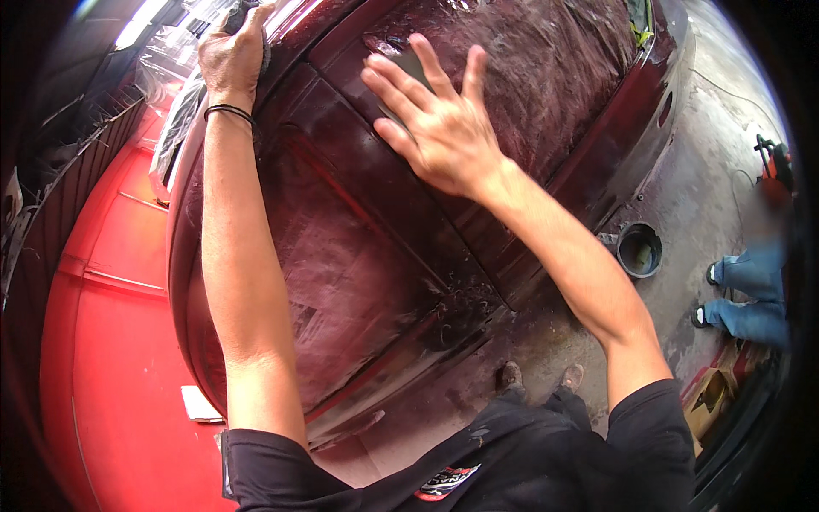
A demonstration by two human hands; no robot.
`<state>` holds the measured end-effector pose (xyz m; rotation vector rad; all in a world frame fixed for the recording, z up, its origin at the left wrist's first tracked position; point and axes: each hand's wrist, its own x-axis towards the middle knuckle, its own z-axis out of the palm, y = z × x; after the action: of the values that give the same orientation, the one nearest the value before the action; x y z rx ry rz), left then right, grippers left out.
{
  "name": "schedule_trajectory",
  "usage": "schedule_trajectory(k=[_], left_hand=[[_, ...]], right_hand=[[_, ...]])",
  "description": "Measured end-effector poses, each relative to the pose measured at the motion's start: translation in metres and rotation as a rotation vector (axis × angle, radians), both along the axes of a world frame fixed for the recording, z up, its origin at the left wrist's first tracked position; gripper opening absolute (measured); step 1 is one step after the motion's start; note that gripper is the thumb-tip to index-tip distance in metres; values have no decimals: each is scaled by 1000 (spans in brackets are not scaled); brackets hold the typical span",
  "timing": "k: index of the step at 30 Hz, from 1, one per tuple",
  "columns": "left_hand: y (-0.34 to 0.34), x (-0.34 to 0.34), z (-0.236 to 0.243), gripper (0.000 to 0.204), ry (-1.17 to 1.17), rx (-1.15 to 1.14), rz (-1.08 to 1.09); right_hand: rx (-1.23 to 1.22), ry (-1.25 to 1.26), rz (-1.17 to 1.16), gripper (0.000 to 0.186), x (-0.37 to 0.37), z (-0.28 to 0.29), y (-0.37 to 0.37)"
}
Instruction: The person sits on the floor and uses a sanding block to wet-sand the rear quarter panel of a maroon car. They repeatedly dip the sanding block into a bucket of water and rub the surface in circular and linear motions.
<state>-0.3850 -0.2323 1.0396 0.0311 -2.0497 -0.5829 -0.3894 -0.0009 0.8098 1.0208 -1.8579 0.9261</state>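
A dark maroon car body (333, 256) with dusty, patchy paint stretches out before me. At the upper left, my left hand (235, 60) is closed around a dark grey, soft-looking thing (241, 15) near the car's far edge; its exact kind is unclear. My right hand (439, 128) is over the maroon panel, palm down, with its fingers spread. Whether the palm touches the surface cannot be seen. Beside its fingertips shows a greyish patch (411, 66), partly hidden by the hand. Just beyond, crinkled plastic sheeting (546, 85) with maroon overspray covers part of the car.
A bright red car panel (128, 367) lies to my left, with a white folded piece (200, 404) on it. On the concrete floor at right stands a dark bucket (640, 249). Another person in blue jeans (751, 290) is farther right, near a cardboard box (712, 401).
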Motion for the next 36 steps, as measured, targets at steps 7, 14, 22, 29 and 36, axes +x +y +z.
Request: schedule_trajectory(k=[7, 14, 22, 29, 36], left_hand=[[7, -1, -3, 17, 14, 56, 10], [9, 5, -4, 37, -69, -101, 182], [18, -6, -10, 39, 26, -137, 187], [11, 2, -13, 38, 15, -101, 86], [15, -1, -8, 38, 5, -124, 174]], right_hand=[[132, -218, 121, 72, 83, -200, 61], [26, 5, 31, 61, -1, 16, -9], [237, -139, 124, 76, 75, -180, 61], [155, 21, 33, 67, 17, 4, 0], [213, -138, 151, 74, 84, -171, 51]])
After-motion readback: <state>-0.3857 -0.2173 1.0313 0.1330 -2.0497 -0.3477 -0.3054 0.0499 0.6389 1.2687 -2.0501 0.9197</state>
